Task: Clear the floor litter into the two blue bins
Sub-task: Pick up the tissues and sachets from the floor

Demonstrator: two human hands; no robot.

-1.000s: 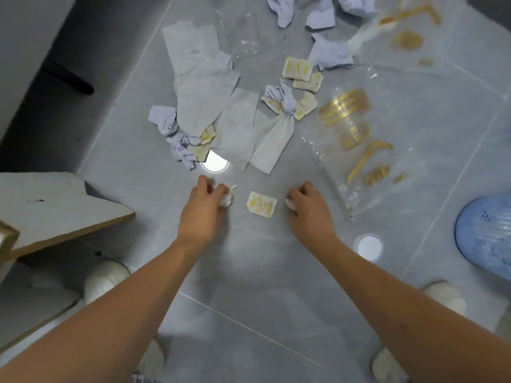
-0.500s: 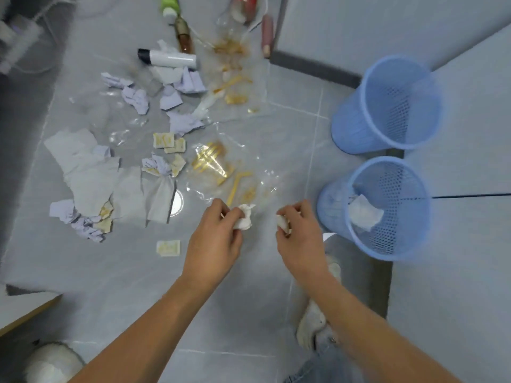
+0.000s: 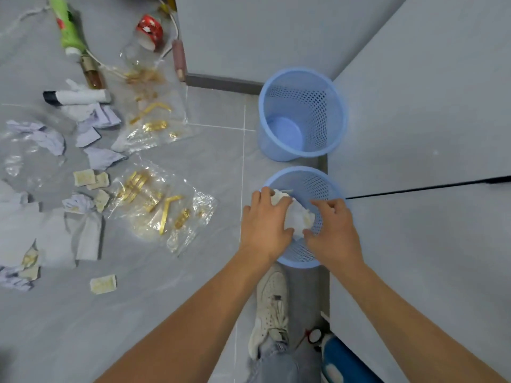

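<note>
White paper scraps sit under the left hand (image 3: 264,222) and the right hand (image 3: 333,230), whose grip I cannot tell, over the near blue bin (image 3: 326,186); this is the drop step, next more floor litter (image 3: 103,284), the far blue bin (image 3: 301,114) being empty

Single head view, looking steeply down, close.

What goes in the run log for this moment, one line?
stage: dropping litter | left hand: pinching white scrap over near bin | right hand: over same bin, grip unclear | far bin: empty | floor litter remains
</note>
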